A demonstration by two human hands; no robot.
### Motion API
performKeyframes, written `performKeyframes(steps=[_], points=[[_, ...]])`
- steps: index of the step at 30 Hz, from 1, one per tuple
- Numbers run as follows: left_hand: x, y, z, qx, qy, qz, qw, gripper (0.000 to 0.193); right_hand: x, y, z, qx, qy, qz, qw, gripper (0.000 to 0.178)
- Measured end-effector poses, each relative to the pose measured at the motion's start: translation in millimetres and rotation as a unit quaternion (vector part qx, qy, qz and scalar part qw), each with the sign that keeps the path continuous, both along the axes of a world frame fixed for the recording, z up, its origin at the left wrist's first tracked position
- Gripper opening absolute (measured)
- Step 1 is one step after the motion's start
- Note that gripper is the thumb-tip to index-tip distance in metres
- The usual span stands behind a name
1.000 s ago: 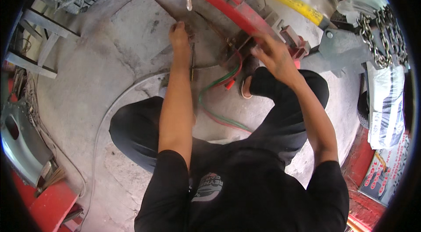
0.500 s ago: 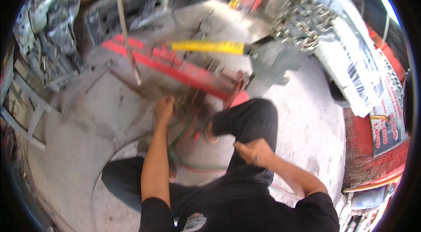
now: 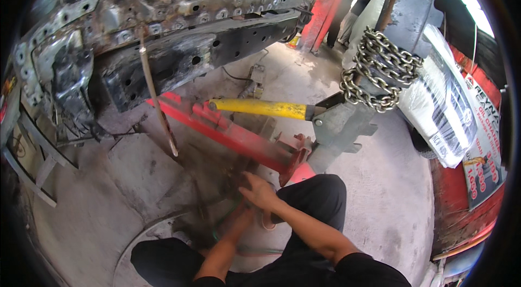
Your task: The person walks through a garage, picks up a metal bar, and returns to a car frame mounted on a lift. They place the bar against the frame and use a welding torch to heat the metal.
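My right hand [image 3: 259, 191] reaches forward over the floor, just below the near end of a red steel beam [image 3: 233, 138]. Its thumb and forefinger show apart, and I see nothing between them. My left hand [image 3: 245, 215] is low beside my right wrist. Its fingers are hidden behind the right hand, so what it touches cannot be made out. Around both hands the floor is dark and blurred, with a green hose [image 3: 217, 233] close by. Above the beam, a yellow cylinder [image 3: 260, 108] joins a grey steel bracket [image 3: 339, 127].
A heavy chain [image 3: 380, 70] wraps a grey post [image 3: 410, 10] at right. A rusty vehicle frame [image 3: 179, 13] spans the upper left, with a thin rod [image 3: 154, 94] slanting down from it. A metal stand [image 3: 43, 151] is at far left. People [image 3: 355, 13] stand in the background.
My right hand has moved from beside my right knee leftward and forward. My left hand has come back and right, so the hands are now close together. My view has tilted up.
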State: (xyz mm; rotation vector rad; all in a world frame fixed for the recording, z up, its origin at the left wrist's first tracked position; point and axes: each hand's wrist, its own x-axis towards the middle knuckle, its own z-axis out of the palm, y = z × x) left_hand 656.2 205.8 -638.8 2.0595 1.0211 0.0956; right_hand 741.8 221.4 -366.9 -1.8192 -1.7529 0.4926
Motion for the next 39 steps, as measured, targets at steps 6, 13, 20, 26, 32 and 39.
performKeyframes(steps=[6,13,20,26,32,39], points=[[-14.7,12.5,-27.8,-0.043,0.067,0.007,0.997,0.035,3.9,100.9,-127.0,-0.023,-0.161,0.008,0.987,0.07],[-16.2,11.6,-33.9,-0.087,0.103,-0.028,0.99,0.033,1.7,138.7,-143.6,-0.184,-0.093,0.084,0.975,0.082],[-0.9,10.3,-41.5,-0.097,0.117,-0.089,0.984,0.031,-3.9,129.4,-171.1,-0.154,-0.178,-0.015,0.972,0.07],[-9.7,10.4,-33.1,-0.104,0.117,-0.135,0.978,0.029,6.8,128.7,-177.0,-0.174,-0.129,0.025,0.976,0.059],[-19.6,-14.5,8.1,-0.125,0.074,-0.219,0.965,0.028,7.2,128.7,-157.3,-0.131,-0.05,-0.003,0.99,0.044],[-54.0,-20.6,188.6,-0.288,-0.016,-0.313,0.905,0.027,-1.3,103.0,-88.2,-0.143,-0.04,0.044,0.988,0.03]])
